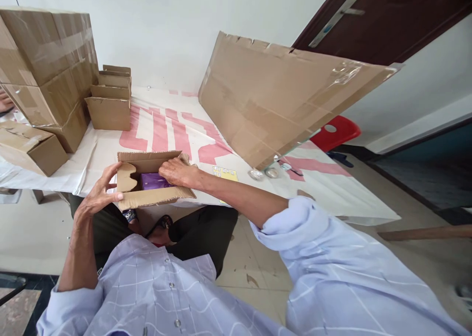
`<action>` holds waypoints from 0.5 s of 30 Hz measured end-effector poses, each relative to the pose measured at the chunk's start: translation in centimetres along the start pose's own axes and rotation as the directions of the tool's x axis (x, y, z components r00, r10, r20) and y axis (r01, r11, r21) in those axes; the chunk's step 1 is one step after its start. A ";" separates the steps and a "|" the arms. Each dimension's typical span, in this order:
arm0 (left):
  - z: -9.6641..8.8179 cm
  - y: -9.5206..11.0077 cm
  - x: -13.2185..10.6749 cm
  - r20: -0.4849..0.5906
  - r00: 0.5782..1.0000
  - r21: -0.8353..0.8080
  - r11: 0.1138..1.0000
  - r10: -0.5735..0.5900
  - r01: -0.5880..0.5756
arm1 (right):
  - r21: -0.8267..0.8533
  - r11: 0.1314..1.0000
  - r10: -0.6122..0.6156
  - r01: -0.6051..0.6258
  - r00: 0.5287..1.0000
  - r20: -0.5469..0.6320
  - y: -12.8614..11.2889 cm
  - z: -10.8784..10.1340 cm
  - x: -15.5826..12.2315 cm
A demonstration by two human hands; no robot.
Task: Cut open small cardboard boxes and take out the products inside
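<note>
A small open cardboard box [155, 197] sits at the table's near edge, its flaps raised. Inside lies a shiny purple packet [152, 181]. My left hand [100, 191] grips the box's left end, thumb by the front corner and fingers at the back corner. Reaching in at the right end, my right hand [179, 172] has its fingers curled down beside the purple packet. Its fingertips are hidden, so what they hold cannot be made out. A yellow sheet [225, 173] with pale marks lies partly under my right forearm.
Taped cartons [47, 55] are stacked at the left, beside open boxes [109, 113] and a closed carton [33, 146]. A large cardboard sheet [280, 95] leans across the right side, with tape rolls [255, 174] at its foot. Another person's hand [5, 101] shows at far left.
</note>
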State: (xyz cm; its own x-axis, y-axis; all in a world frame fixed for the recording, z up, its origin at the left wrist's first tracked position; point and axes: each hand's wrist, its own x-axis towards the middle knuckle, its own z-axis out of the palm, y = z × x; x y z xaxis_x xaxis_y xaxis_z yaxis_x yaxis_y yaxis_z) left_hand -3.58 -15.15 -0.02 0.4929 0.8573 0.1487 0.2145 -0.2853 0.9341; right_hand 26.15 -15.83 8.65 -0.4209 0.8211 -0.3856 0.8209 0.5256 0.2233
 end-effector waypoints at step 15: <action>1.3 -2.2 0.6 -0.059 0.995 0.143 0.987 0.081 -0.072 | -0.017 0.998 -0.065 0.063 0.973 -0.222 0.4 0.5 0.1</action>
State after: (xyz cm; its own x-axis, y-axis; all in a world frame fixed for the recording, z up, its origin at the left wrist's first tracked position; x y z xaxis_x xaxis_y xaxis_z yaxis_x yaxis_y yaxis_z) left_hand -2.67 -14.56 -2.39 0.4584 0.8550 0.2427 0.2967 -0.4047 0.8650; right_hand 26.67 -15.64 8.26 -0.5488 0.8138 -0.1914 0.7858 0.5803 0.2141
